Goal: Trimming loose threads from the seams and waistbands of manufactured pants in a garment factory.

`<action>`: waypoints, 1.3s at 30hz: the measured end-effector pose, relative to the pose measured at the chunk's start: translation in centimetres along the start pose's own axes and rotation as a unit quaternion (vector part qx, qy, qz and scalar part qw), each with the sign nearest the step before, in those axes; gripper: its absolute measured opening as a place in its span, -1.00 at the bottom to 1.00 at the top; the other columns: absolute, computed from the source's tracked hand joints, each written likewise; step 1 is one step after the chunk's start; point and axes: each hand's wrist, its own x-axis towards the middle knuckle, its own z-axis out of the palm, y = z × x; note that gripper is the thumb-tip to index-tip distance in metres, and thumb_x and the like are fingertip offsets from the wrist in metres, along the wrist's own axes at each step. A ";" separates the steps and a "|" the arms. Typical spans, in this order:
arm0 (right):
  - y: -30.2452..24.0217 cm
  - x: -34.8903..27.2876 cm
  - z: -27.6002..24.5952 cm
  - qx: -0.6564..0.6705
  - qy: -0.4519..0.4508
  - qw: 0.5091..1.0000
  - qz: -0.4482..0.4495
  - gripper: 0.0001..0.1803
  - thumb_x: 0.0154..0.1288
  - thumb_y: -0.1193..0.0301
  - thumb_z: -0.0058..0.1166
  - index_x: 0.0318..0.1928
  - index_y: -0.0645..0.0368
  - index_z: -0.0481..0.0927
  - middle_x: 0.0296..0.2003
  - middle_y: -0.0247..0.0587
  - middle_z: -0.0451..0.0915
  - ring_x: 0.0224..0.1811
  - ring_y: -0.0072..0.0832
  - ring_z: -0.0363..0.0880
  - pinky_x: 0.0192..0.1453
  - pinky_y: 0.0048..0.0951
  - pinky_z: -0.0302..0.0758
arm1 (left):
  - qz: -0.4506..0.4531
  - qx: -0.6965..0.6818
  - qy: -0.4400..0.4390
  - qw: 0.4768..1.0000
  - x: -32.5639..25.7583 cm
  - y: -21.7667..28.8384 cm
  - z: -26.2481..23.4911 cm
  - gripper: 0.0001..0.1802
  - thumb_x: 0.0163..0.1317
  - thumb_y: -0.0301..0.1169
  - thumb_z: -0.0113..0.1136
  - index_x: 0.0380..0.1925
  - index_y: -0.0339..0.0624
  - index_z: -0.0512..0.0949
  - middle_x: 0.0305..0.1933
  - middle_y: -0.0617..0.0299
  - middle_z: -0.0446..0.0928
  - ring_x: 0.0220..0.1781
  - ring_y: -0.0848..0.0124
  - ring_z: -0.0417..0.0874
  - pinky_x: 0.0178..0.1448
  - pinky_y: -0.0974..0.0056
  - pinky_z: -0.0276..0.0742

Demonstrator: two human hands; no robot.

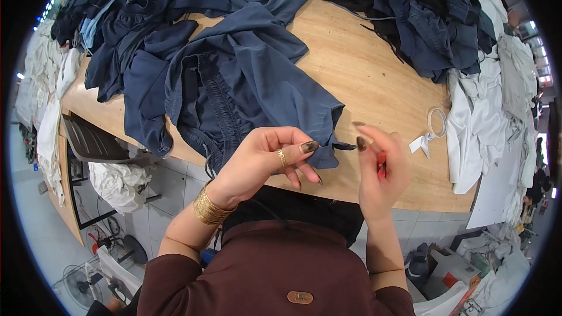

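A wooden table (374,82) carries heaps of dark clothing. One navy garment (246,88) trails from the pile toward the person. The left hand (263,161) pinches its hem corner (336,147), which points right toward the right hand (380,169). That hand is closed on a small red tool (381,164), just beside the corner.
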 end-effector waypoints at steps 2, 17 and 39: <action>-0.8 -0.3 -0.3 -0.014 -0.041 0.999 -0.026 -0.66 -0.11 0.64 0.26 -0.23 0.13 0.61 -0.57 -0.29 0.44 -0.63 -0.52 0.36 -0.59 -0.57 0.26 | -0.006 -0.009 -0.019 1.000 0.0 0.1 0.1 -0.81 0.32 -0.41 0.02 -0.24 -0.35 0.49 -0.31 0.24 0.53 -0.27 0.41 0.67 -0.31 0.45 0.56; -1.4 -0.5 0.1 0.091 -0.089 0.987 0.096 -0.84 0.06 0.65 0.15 -0.34 0.16 0.51 -0.51 -0.31 0.41 -0.60 -0.60 0.35 -0.53 -0.61 0.29 | 0.042 0.053 0.032 0.997 -0.3 -0.3 1.0 -0.77 0.35 -0.36 0.00 -0.20 -0.35 0.47 -0.22 0.17 0.58 -0.16 0.36 0.68 -0.29 0.48 0.58; -2.2 0.0 -0.7 0.176 -0.141 0.947 0.229 -0.87 0.07 0.61 0.18 -0.30 0.27 0.59 -0.50 -0.36 0.48 -0.51 -0.72 0.42 -0.46 -0.68 0.32 | 0.080 0.092 0.040 0.992 -1.0 -0.9 1.7 -0.79 0.31 -0.45 0.05 -0.17 -0.41 0.49 -0.17 0.13 0.60 -0.15 0.43 0.66 -0.21 0.46 0.59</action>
